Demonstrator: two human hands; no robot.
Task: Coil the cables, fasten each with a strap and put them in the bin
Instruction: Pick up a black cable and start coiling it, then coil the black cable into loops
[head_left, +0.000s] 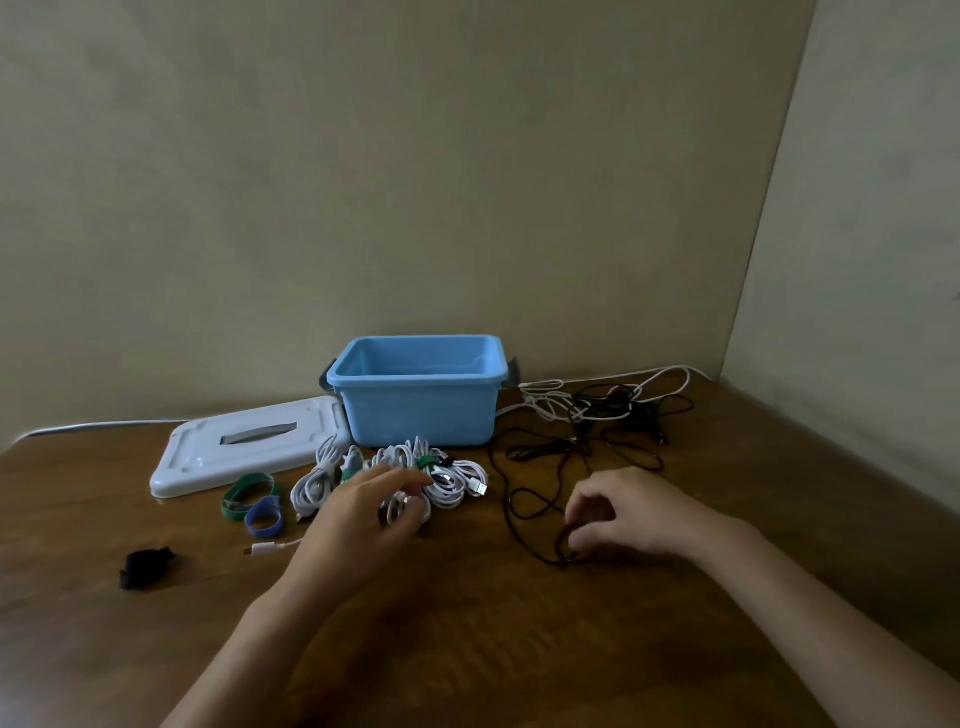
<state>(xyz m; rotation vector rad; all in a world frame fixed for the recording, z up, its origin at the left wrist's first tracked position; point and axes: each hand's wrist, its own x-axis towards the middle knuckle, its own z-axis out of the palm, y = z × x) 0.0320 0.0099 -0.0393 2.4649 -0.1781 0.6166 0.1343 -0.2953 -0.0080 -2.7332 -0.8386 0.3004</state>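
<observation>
A blue bin (418, 410) stands open at the back of the wooden table. In front of it lie several coiled white cables (452, 480) bound with green straps. My left hand (358, 514) hovers over these coils with fingers spread, holding nothing. A loose black cable (524, 499) sprawls to the right, and my right hand (618, 514) pinches a loop of it near the table surface. A green strap (244, 493) and a blue strap (265, 522) lie rolled at the left.
The bin's white lid (208, 457) lies flat left of the bin. A tangle of white and black cables (608, 402) sits right of the bin by the wall. A small black strap (143, 566) lies at the near left. A loose white plug end (262, 548) rests by my left wrist.
</observation>
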